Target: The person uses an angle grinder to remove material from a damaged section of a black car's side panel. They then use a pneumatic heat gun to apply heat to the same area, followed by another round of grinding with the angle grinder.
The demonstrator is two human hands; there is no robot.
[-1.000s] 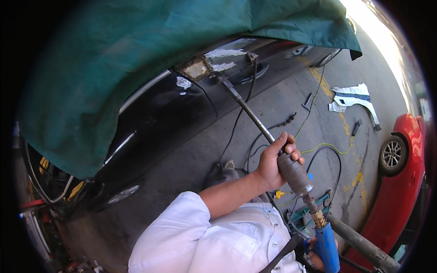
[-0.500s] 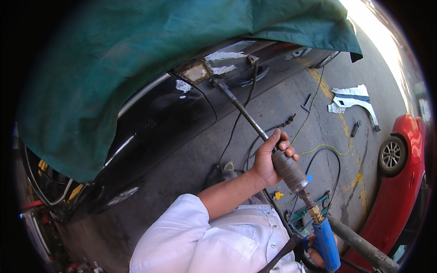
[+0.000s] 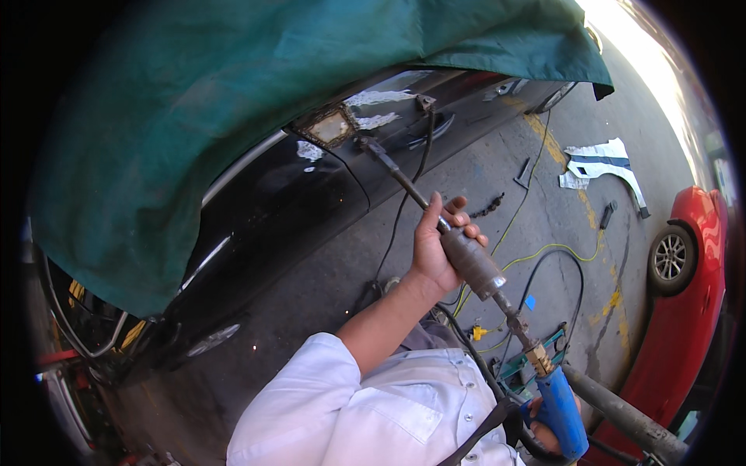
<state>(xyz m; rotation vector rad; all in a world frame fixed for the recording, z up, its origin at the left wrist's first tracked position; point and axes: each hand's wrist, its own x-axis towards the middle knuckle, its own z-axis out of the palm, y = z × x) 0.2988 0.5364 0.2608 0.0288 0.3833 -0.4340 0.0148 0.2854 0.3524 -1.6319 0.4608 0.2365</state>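
Note:
A slide hammer [image 3: 410, 185] slants from the black car's side to my right. Its tip meets the panel [image 3: 362, 142] just beside a bare, dark-edged patch [image 3: 329, 127]. My left hand [image 3: 439, 252] is closed round the upper end of the brown cylindrical weight [image 3: 475, 266], thumb lying along the rod. At the other end, my right hand [image 3: 542, 429] grips the blue pistol-shaped handle [image 3: 562, 415]; part of that hand is hidden behind it. A brass fitting [image 3: 538, 360] joins handle and rod. A cable with a clamp [image 3: 426, 102] is attached to the panel farther right.
Green cloth [image 3: 233, 116] drapes over the car. Hoses and a yellow-green cord [image 3: 536, 255] snake across the floor. A hammer [image 3: 524, 172], a white fender [image 3: 602, 163] and a grey pole [image 3: 622, 415] lie farther right, near a red car [image 3: 660, 334].
My left hand has slid the weight up the rod toward the black car, exposing more rod by the handle. My right hand stays on the handle, nearly in place.

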